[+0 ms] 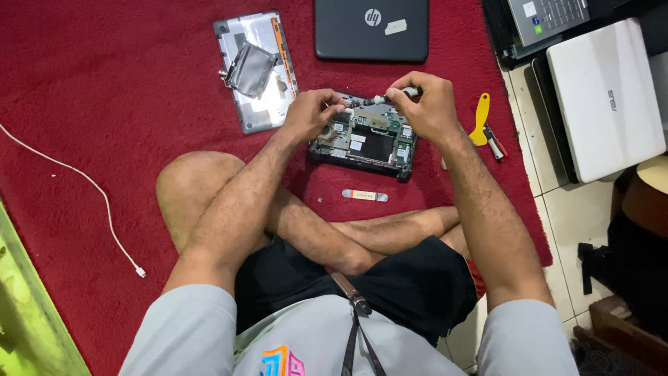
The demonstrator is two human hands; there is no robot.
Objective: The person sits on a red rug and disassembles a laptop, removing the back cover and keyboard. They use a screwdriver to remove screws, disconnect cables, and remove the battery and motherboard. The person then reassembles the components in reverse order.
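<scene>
Gripping a screwdriver in our closed right hand, we are steadying its tip with the pinched fingers of our left hand over the opened laptop just beneath. A slip risks gouging the board; loosened screws may be vanishing into the red carpet.

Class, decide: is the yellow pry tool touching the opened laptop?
Apart. The head view shows the yellow pry tool lying on red carpet right of the opened laptop, with carpet and the right hand between them.

A closed dark laptop, yellow pry tool, white cable.
</scene>
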